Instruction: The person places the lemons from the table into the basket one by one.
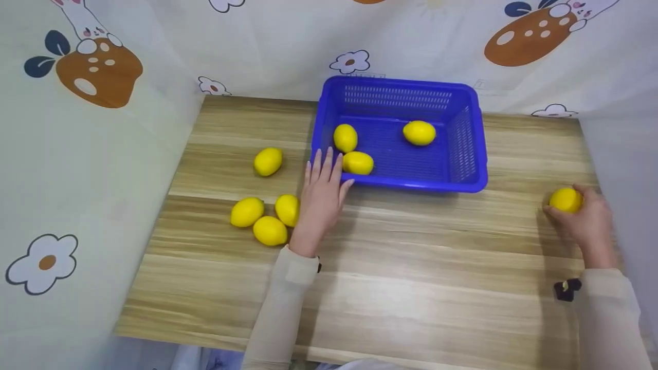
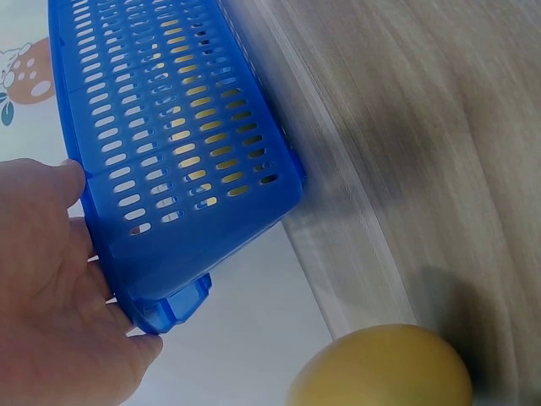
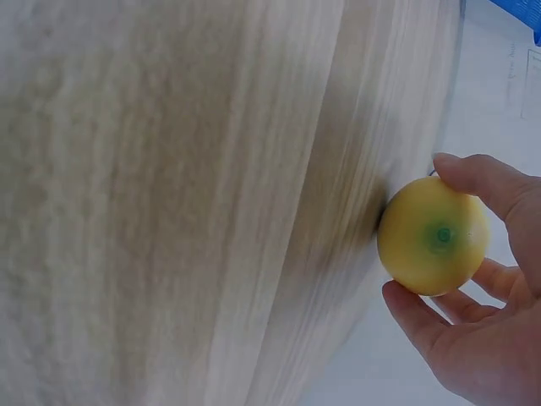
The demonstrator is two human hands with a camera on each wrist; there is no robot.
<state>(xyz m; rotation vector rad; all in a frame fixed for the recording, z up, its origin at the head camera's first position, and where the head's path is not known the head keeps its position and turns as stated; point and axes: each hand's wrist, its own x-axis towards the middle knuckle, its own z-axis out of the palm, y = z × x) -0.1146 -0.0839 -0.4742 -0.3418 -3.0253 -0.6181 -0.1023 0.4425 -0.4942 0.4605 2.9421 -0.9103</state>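
Note:
My left hand point(image 1: 323, 198) rests on the near left corner of the blue plastic basket point(image 1: 406, 184), its fingers stretched over the rim. The left wrist view has the thumb and fingertips against the rim of the slotted basket point(image 2: 182, 152). Inside lie three yellow lemons, one point(image 1: 358, 163) right by those fingers, another point(image 1: 345, 138) behind it and the third point(image 1: 419, 133) farther right. Near the right table edge my right hand point(image 1: 588, 216) grips a lemon point(image 1: 566, 200) between thumb and fingers. That lemon point(image 3: 433, 237) shows its greenish end in the right wrist view.
Left of the basket, several lemons lie on the wooden table point(image 1: 437, 267): a lone one point(image 1: 268, 161) and a cluster point(image 1: 270, 230) beside my left forearm. A patterned cloth point(image 1: 277, 41) hangs behind and around the table. A small black object point(image 1: 567, 290) shows beside the right sleeve.

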